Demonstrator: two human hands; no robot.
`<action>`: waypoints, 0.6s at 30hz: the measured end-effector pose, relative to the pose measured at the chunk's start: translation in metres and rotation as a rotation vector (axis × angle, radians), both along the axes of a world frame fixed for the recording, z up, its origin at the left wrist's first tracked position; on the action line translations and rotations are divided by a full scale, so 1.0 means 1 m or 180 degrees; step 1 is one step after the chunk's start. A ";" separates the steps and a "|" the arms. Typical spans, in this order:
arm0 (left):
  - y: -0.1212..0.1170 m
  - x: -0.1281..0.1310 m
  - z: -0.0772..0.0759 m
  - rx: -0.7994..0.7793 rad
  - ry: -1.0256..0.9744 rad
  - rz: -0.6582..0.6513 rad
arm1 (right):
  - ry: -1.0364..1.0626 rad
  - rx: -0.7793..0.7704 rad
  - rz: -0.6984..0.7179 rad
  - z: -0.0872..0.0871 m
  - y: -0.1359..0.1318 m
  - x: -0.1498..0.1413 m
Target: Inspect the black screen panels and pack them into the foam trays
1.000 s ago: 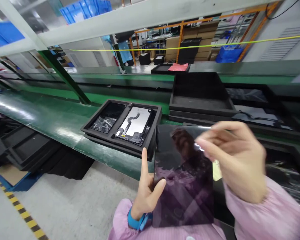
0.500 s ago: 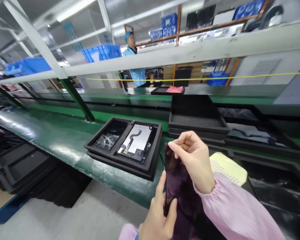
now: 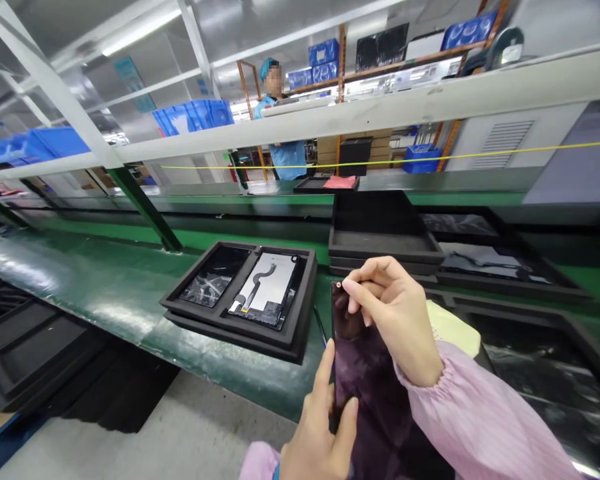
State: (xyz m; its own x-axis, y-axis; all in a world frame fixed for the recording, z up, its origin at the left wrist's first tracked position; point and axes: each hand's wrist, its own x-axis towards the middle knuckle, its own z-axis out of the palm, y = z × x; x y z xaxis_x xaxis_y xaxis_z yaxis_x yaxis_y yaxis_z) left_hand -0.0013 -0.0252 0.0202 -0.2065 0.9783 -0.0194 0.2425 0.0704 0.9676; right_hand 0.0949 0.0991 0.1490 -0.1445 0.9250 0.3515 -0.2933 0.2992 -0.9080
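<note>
A dark, glossy tablet-like screen panel (image 3: 363,373) is directly in front of me. My left hand (image 3: 317,430) grips its left edge, index finger along the side and thumb on the face. At the panel's top left corner, my right hand (image 3: 393,313) has thumb and index finger pinched together. Right beside those fingertips is a small round red-and-white spot (image 3: 339,285). Whatever the pinch holds is too small to make out. A thin dark pen-like tool (image 3: 321,323) lies on the bench just left of the panel.
Left of my hands, a black foam tray (image 3: 300,300) holds a glossy screen and a part with a silvery back and cable. More black trays (image 3: 387,243) stack behind. A yellow pad (image 3: 453,330) lies right, near my sleeve. A person (image 3: 286,157) in blue stands beyond the bench (image 3: 115,280).
My right fingertips have shifted slightly right along the panel's corner, and the small red-and-white spot now shows beside them. My left hand keeps its grip. The camera view has turned a little.
</note>
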 end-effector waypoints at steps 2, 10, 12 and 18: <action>0.000 0.001 0.002 0.0116 -0.0050 -0.0118 | 0.0018 -0.0032 0.0000 0.002 -0.001 0.003; 0.004 -0.002 0.000 0.0548 -0.0080 -0.0403 | -0.0592 0.0658 -0.0682 -0.010 -0.008 0.005; 0.005 -0.006 -0.002 0.0542 -0.0057 -0.0470 | -0.1492 0.1386 -0.1408 -0.014 -0.003 0.009; 0.018 -0.016 -0.002 0.0441 -0.0227 -0.1121 | -0.3350 0.1639 -0.1495 -0.022 0.036 0.065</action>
